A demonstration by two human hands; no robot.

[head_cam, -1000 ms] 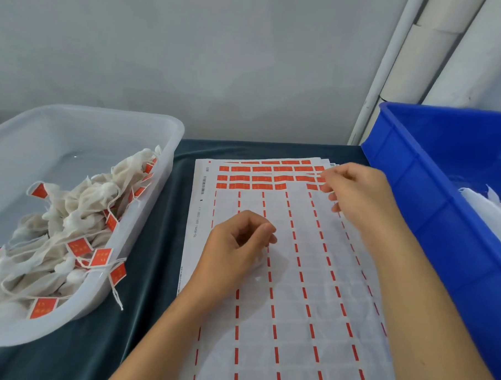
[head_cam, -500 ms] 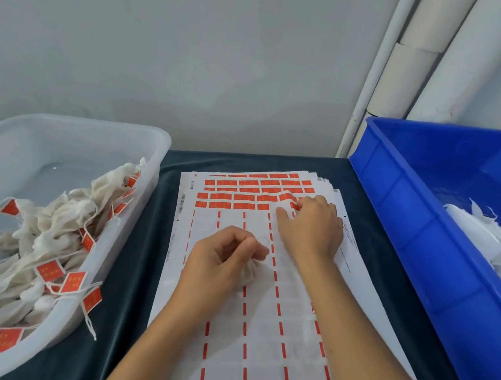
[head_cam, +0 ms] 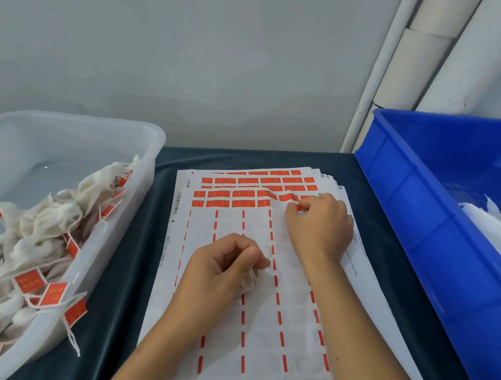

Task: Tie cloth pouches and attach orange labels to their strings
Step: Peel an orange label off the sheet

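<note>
Already a heap of tagged pouches (head_cam: 40,238) fills the clear tub (head_cam: 148,145), while the left hand (head_cam: 226,263) pinches one pouch's string (head_cam: 265,249) (pouch (head_cam: 249,281) tucked beneath) and the right hand (head_cam: 319,224) peels an orange label (head_cam: 296,206) from the sheet (head_cam: 238,318), untagged pouches (head_cam: 489,211) waiting in the blue crate (head_cam: 409,211).

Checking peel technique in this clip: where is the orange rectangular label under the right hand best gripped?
Probably at its lifted near-left corner, pinched from the near side by the right hand. The orange rectangular label wrinkles up off the white backing sheet there, while neighbouring labels lie flat.
</note>
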